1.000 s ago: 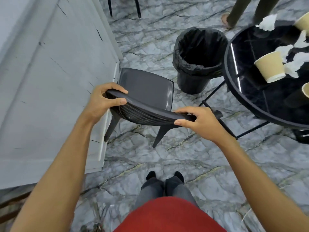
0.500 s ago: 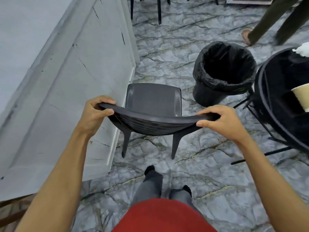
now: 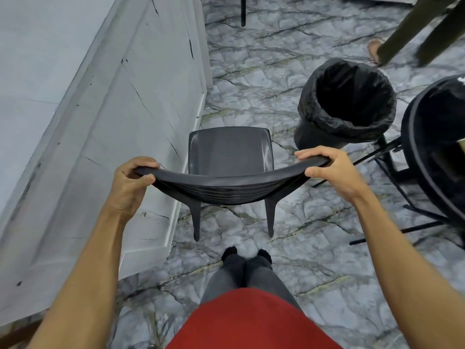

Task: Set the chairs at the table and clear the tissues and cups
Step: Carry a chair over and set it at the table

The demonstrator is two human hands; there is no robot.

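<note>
A dark grey plastic chair (image 3: 230, 152) stands on the marble floor right in front of me, its back facing me. My left hand (image 3: 130, 182) grips the left end of the curved backrest. My right hand (image 3: 332, 170) grips the right end. The round black table (image 3: 412, 137) shows only its left rim at the right edge. A sliver of a paper cup (image 3: 461, 144) peeks in at the frame edge. No tissues are clearly visible.
A black bin with a black liner (image 3: 347, 104) stands right of the chair, beside the table's folding legs (image 3: 392, 172). A white panelled door (image 3: 100, 122) runs along the left. Another person's legs (image 3: 412, 28) are at the top right. Chair legs (image 3: 242, 11) show at the top.
The view has swung left, so the table with its cups and tissues has slid almost out of frame. The chair now sits squarely in front of me, both hands still on its backrest.
</note>
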